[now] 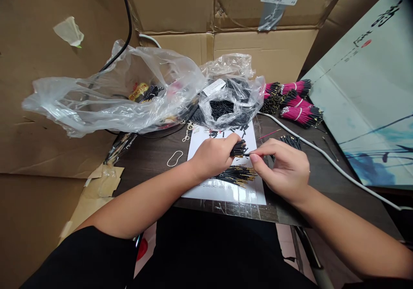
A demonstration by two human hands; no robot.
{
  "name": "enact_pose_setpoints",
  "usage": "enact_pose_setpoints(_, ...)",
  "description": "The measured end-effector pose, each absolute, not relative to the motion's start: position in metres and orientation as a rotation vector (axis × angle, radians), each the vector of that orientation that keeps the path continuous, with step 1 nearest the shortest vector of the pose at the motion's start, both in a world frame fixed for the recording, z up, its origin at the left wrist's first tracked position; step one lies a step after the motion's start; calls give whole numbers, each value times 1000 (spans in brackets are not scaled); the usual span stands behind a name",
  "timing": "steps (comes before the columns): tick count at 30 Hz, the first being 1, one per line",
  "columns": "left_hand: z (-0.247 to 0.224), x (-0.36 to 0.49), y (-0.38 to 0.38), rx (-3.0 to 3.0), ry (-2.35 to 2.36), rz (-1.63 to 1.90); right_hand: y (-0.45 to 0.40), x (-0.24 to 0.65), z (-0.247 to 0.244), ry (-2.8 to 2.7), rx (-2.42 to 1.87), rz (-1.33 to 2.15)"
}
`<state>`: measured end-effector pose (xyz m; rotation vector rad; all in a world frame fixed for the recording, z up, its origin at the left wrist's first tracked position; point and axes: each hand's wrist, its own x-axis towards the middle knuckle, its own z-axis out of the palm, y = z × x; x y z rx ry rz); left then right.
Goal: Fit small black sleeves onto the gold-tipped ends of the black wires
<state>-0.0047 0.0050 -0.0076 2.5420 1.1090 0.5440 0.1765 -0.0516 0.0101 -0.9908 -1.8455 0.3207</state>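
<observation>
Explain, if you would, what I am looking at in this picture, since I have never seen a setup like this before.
This picture comes from one camera worn on a person's head, looking forward and down, so the bare arms at the bottom are that person's own. The left hand grips a small bundle of short black pieces, and the right hand pinches a thin piece at that bundle's end. Below them, a sheet of white paper on a dark table carries a heap of black wires with gold tips. Behind lie a clear plastic bag holding black pieces and bundles of pink wires, backed by cardboard.
</observation>
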Motion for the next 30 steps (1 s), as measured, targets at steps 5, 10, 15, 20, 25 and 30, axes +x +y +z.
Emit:
enact_pose_setpoints(5, -7, -4, 6, 2548, 1121, 501, -52, 176, 10, -1861, -997, 325)
enact_pose_setpoints(10, -7, -4, 6, 2557, 1128, 469, -53, 177, 10, -1893, -1006, 315)
enact_pose_setpoints(15, -6, -4, 6, 2556, 1152, 435, -52, 178, 10, -1921, -1004, 291)
enact_pose_setpoints(20, -5, -4, 6, 2554, 1163, 425, -52, 178, 10, -1890, -1019, 316)
enact_pose_setpoints(25, -5, -4, 6, 2561, 1168, 420, -51, 177, 10, -1866, -1023, 355)
enact_pose_setpoints(30, -5, -3, 6, 2577, 1170, 408, -52, 176, 9, -1841, -1038, 387)
